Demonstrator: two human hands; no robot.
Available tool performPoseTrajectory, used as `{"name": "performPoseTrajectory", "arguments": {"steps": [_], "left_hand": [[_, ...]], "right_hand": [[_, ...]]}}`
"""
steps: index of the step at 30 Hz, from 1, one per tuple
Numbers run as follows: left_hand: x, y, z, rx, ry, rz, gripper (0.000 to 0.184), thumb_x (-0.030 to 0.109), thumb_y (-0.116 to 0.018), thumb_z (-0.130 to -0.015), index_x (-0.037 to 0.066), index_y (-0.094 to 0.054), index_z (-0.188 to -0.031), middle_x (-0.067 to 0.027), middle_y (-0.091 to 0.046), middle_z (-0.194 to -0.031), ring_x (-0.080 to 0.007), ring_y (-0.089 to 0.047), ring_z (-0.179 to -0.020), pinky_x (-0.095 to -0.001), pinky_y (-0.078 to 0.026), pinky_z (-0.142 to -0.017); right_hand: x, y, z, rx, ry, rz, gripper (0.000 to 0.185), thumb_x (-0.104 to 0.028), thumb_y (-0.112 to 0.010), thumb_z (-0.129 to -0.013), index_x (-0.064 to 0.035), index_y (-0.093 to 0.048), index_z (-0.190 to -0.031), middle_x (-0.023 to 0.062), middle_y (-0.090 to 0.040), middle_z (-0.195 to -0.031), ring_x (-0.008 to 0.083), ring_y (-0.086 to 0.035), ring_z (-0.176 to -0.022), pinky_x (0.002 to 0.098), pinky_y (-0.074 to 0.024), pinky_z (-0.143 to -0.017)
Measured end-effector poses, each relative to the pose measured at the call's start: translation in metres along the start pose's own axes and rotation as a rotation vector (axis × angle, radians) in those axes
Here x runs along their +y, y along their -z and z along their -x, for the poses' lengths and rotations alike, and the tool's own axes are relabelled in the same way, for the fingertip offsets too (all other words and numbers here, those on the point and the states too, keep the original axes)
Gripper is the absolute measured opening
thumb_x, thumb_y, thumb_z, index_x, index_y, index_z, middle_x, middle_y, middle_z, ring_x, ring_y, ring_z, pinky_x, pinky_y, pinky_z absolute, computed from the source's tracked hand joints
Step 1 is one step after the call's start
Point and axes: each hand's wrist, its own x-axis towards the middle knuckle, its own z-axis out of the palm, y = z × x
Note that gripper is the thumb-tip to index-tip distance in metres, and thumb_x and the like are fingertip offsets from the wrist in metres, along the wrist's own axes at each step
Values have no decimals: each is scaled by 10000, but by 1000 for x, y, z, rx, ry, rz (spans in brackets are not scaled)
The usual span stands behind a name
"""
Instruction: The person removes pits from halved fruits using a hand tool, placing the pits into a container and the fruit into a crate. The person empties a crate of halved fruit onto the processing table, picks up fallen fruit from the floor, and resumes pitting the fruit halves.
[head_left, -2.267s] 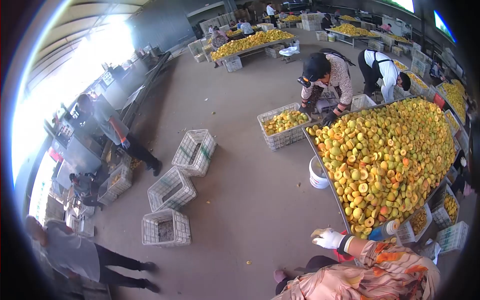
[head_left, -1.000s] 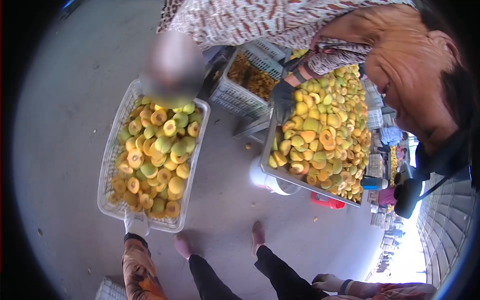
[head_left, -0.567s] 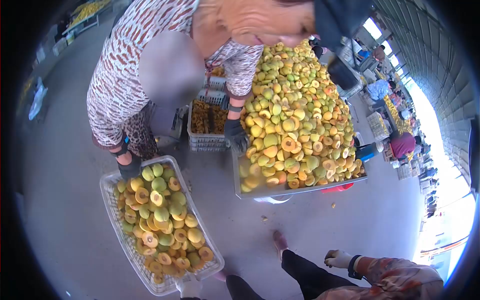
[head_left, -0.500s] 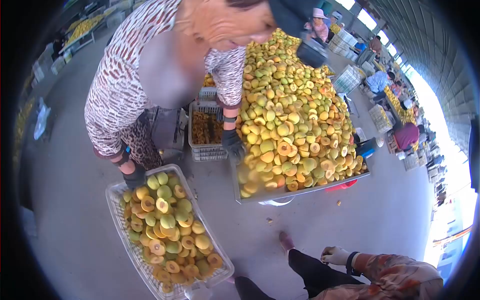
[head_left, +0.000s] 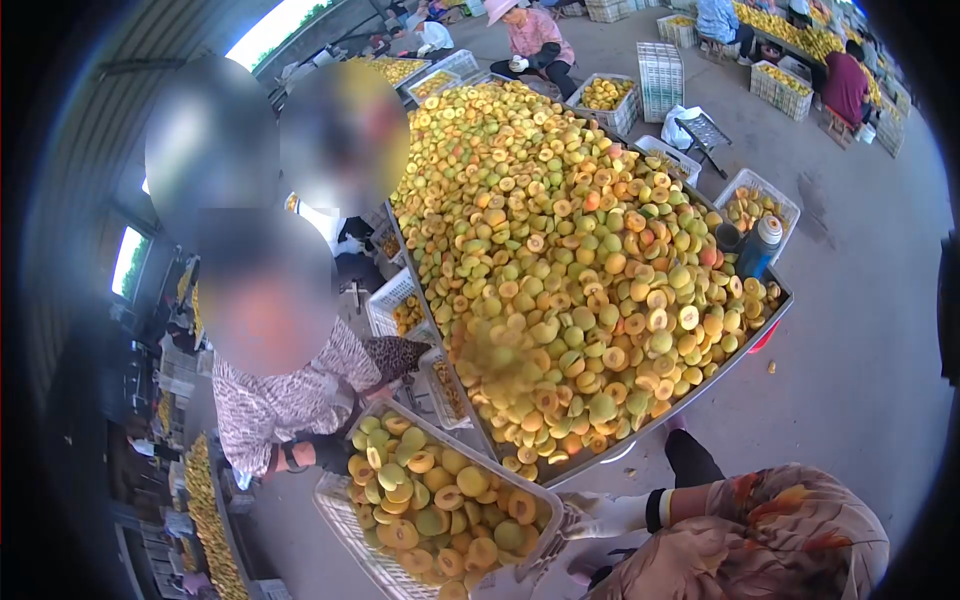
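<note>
A white plastic crate (head_left: pixel 345 515), full of halved yellow-green stone fruit (head_left: pixel 440 500), is raised beside the metal-edged table. My right hand (head_left: pixel 597 516), in a white glove, grips the crate's near right end; the fingertips are partly hidden at the rim. My left hand does not show. Across from me, a co-worker's dark-gloved hand (head_left: pixel 332 452) is at the crate's far end. A large heap of the same halved fruit (head_left: pixel 560 280) covers the table next to the crate.
The table's metal rim (head_left: pixel 690 395) runs close behind the crate. A blue flask (head_left: pixel 760 247) stands at the table's right corner. More fruit crates (head_left: pixel 425 400) sit along its left side. Several people work farther back, one in a pink hat (head_left: pixel 535 45).
The fruit crate has come up off the floor to beside the table. My right hand has moved left onto its end. The view has turned, and the co-worker now appears farther left.
</note>
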Motion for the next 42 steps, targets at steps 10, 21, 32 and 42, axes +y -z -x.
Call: {"name": "performPoseTrajectory", "arguments": {"steps": [10, 21, 32, 42], "left_hand": [[9, 88, -316, -264, 687, 985, 521, 454, -626, -935, -36, -666, -1107, -312, -695, -997, -478, -664, -1014, -532, -516, -877], [-15, 73, -397, -317, 464, 1186, 485, 459, -547, -993, 14, -633, -1165, -275, -714, -1002, -446, -688, -974, -540, -532, -836], [-117, 63, -262, 779, 432, 1554, 267, 243, -592, -1001, -6, -684, -981, -163, -726, -946, -282, -680, -859, -381, -538, -759], [-36, -283, -249, 638, 1254, 2820, 577, 479, -486, -1042, 65, -491, -1444, -74, -628, -1337, -287, -615, -1173, -453, -477, -1055]], "right_hand": [[-66, 276, -41, 288, 23, 528, 886, -332, -708, -921, 2, -226, -1585, 342, -345, -1537, 483, -366, -1439, 462, -353, -1185], [-142, 310, -113, 120, 335, 880, 293, -65, -737, -712, -151, -749, -992, 0, -707, -1052, 240, -597, -1193, 657, -295, -1144], [-161, 297, -186, 562, -124, 1091, 498, -41, -617, -885, -101, -565, -1377, 178, -643, -1101, 383, -638, -966, 470, -523, -824], [-135, 354, -180, 635, -243, 831, 399, -68, -603, -976, -48, -589, -1374, 203, -692, -1150, 323, -685, -1086, 392, -530, -931]]}}
